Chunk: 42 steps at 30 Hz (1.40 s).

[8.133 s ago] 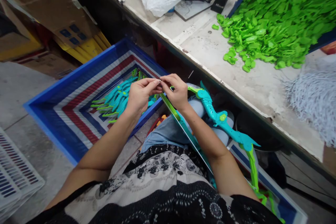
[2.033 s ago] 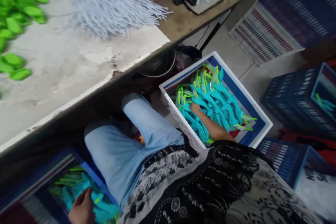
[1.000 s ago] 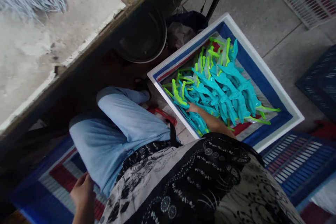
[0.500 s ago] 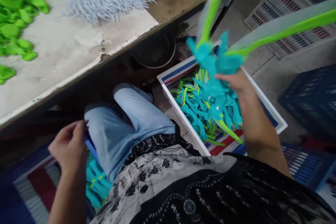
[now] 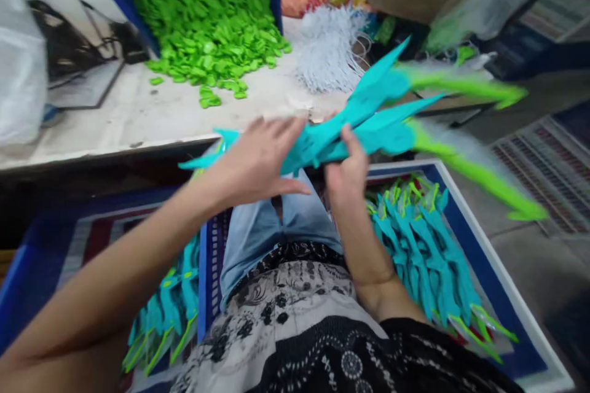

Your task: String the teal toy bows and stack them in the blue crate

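Observation:
Two long turquoise plastic toy pieces (image 5: pixel 322 135) with pointed ends lie side by side in front of me, above my lap. From their right ends stick out bright green limbs with clear film (image 5: pixel 479 166), blurred by motion. My right hand (image 5: pixel 348 166) grips the pieces from below near their middle, its thumb on top. My left hand (image 5: pixel 262 159) lies over their left part, fingers stretched out and thumb apart, hiding some of the turquoise plastic. More turquoise points show left of that hand.
A worktable (image 5: pixel 138 132) holds a heap of green plastic parts (image 5: pixel 207 24) and a bundle of pale strings (image 5: pixel 329 49). At right, a white-rimmed crate (image 5: pixel 495 276) contains rows of similar turquoise toys (image 5: pixel 428 252). A blue crate (image 5: pixel 205 282) with more toys stands at left.
The view has turned toward the table. My right hand has brought the turquoise pieces from above the right crate to in front of me. My left hand has risen onto them.

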Each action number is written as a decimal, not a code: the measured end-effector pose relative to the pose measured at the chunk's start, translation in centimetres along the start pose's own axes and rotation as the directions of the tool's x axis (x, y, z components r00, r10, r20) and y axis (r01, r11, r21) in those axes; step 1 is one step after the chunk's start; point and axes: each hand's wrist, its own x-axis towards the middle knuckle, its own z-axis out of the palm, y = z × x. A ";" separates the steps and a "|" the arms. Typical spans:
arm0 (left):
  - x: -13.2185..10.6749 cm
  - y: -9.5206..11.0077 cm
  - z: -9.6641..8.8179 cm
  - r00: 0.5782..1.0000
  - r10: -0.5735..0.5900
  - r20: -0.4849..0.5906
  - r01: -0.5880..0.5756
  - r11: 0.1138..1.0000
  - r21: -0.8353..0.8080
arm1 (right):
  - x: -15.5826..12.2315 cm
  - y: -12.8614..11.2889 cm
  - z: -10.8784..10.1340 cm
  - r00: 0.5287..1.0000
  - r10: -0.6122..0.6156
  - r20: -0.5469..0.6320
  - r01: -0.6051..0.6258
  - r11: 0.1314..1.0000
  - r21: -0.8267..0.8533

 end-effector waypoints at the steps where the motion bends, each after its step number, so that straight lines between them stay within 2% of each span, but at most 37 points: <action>1: -0.8 -0.9 2.6 0.999 -0.023 0.035 0.022 0.999 0.030 | -1.1 3.6 -0.6 0.994 0.104 -0.037 -0.102 0.993 0.055; 3: -3.0 -2.9 8.1 0.975 -0.177 0.135 0.179 0.984 -0.004 | -3.0 9.5 -2.4 0.947 0.284 -0.153 -0.280 0.959 0.044; 4: -4.3 -3.8 10.5 0.954 -0.214 0.211 0.232 0.971 -0.063 | -3.8 11.7 -3.5 0.912 0.360 -0.195 -0.363 0.931 0.020; 5: -5.5 -4.7 12.4 0.939 -0.236 0.250 0.269 0.957 -0.109 | -4.5 13.3 -4.7 0.876 0.427 -0.225 -0.436 0.900 0.013; 7: -7.4 -6.2 14.8 0.927 -0.243 0.287 0.300 0.938 -0.173 | -5.3 14.8 -6.9 0.780 0.585 -0.223 -0.598 0.801 0.012; 10: -8.2 -8.4 15.5 0.946 -0.214 0.245 0.265 0.944 -0.197 | -5.5 14.2 -9.8 0.633 0.748 -0.200 -0.770 0.634 -0.064; 13: -7.2 -10.5 15.8 0.970 -0.157 0.186 0.191 0.965 -0.181 | -5.3 11.7 -12.4 0.584 0.787 -0.200 -0.811 0.550 -0.201; 14: -6.9 -11.1 16.2 0.972 -0.148 0.182 0.181 0.967 -0.179 | -5.2 10.6 -13.2 0.549 0.814 -0.193 -0.827 0.494 -0.268; 15: -6.6 -11.5 16.8 0.972 -0.150 0.180 0.182 0.967 -0.180 | -5.1 9.3 -13.9 0.478 0.859 -0.183 -0.845 0.392 -0.365; 16: -6.4 -11.7 17.5 0.972 -0.158 0.175 0.190 0.965 -0.182 | -5.0 8.1 -14.5 0.381 0.909 -0.172 -0.832 0.255 -0.493; 17: -6.4 -11.8 18.2 0.971 -0.173 0.163 0.202 0.962 -0.183 | -4.7 6.8 -14.7 0.281 0.947 -0.158 -0.756 0.116 -0.644; 18: -6.4 -11.6 19.0 0.971 -0.192 0.146 0.217 0.960 -0.180 | -4.1 5.7 -14.4 0.214 0.968 -0.132 -0.608 0.026 -0.794; 19: -6.5 -11.2 19.6 0.969 -0.214 0.126 0.234 0.956 -0.174 | -3.2 4.8 -13.7 0.210 0.974 -0.080 -0.405 0.013 -0.914; 20: -6.5 -10.7 20.1 0.964 -0.242 0.108 0.257 0.952 -0.165 | -2.0 4.2 -12.3 0.270 0.963 0.020 -0.172 0.068 -0.983; 21: -6.6 -10.0 20.5 0.958 -0.270 0.092 0.282 0.947 -0.157 | -0.3 4.1 -10.4 0.373 0.911 0.177 0.073 0.161 -0.984; 22: -6.7 -9.3 20.8 0.950 -0.302 0.075 0.310 0.939 -0.152 | 1.7 4.6 -8.0 0.495 0.793 0.356 0.309 0.222 -0.925; 23: -6.7 -8.6 21.0 0.941 -0.336 0.049 0.339 0.929 -0.148 | 4.0 5.5 -5.2 0.581 0.625 0.521 0.502 0.229 -0.834; 24: -6.8 -7.8 21.1 0.930 -0.367 0.016 0.365 0.919 -0.147 | 6.5 7.0 -2.2 0.604 0.463 0.649 0.644 0.196 -0.739; 25: -7.0 -7.0 21.1 0.921 -0.388 -0.024 0.381 0.912 -0.152 | 8.9 8.9 0.9 0.586 0.344 0.734 0.742 0.138 -0.656; 27: -7.6 -5.3 21.1 0.915 -0.392 -0.093 0.370 0.909 -0.192 | 13.2 13.3 6.8 0.526 0.234 0.818 0.838 0.026 -0.546; 29: -8.6 -3.8 20.9 0.927 -0.364 -0.091 0.328 0.904 -0.275 | 16.2 17.5 11.3 0.517 0.198 0.833 0.855 -0.069 -0.514; 31: -9.7 -2.6 20.7 0.944 -0.331 0.000 0.306 0.875 -0.375 | 17.8 20.5 14.0 0.542 0.221 0.811 0.841 -0.146 -0.522; 33: -10.5 -1.9 20.5 0.944 -0.307 0.120 0.327 0.827 -0.458 | 18.4 21.8 14.9 0.560 0.260 0.787 0.829 -0.193 -0.526; 36: -10.8 -1.9 19.8 0.928 -0.276 0.249 0.370 0.760 -0.534 | 18.6 20.3 13.6 0.534 0.311 0.786 0.846 -0.192 -0.498; 37: -10.5 -2.0 19.4 0.923 -0.276 0.268 0.381 0.747 -0.545 | 18.6 19.1 12.9 0.508 0.360 0.782 0.860 -0.168 -0.481; 39: -9.2 -2.2 17.6 0.920 -0.300 0.253 0.392 0.718 -0.575 | 19.0 16.1 11.4 0.428 0.514 0.744 0.887 -0.082 -0.454; 41: -7.1 -1.7 14.6 0.938 -0.296 0.182 0.338 0.658 -0.673 | 19.7 13.2 10.3 0.334 0.681 0.651 0.891 -0.003 -0.454; 42: -5.9 -1.0 12.6 0.959 -0.249 0.135 0.262 0.601 -0.755 | 20.1 12.0 9.9 0.309 0.739 0.599 0.883 0.012 -0.470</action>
